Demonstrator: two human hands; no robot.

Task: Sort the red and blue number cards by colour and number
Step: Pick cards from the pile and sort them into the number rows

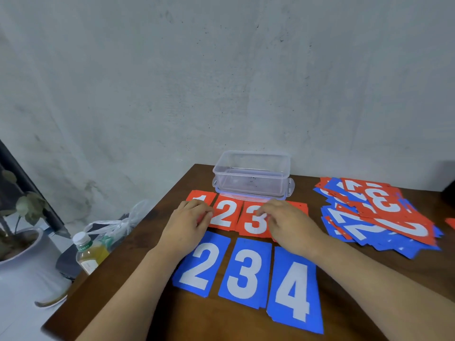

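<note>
As my left hand [187, 219] and right hand [286, 222] rest loose-fingered on the red cards [224, 215], a slip could skew that twelve-o'clock row.

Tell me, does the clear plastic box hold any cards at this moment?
No, the clear plastic box is see-through, and only its bare bottom shows inside.

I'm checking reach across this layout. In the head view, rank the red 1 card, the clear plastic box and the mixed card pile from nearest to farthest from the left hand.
1. Red 1 card: partly under the left hand, touching it.
2. Clear plastic box: just behind, to the right.
3. Mixed card pile: far right of the table.
</note>
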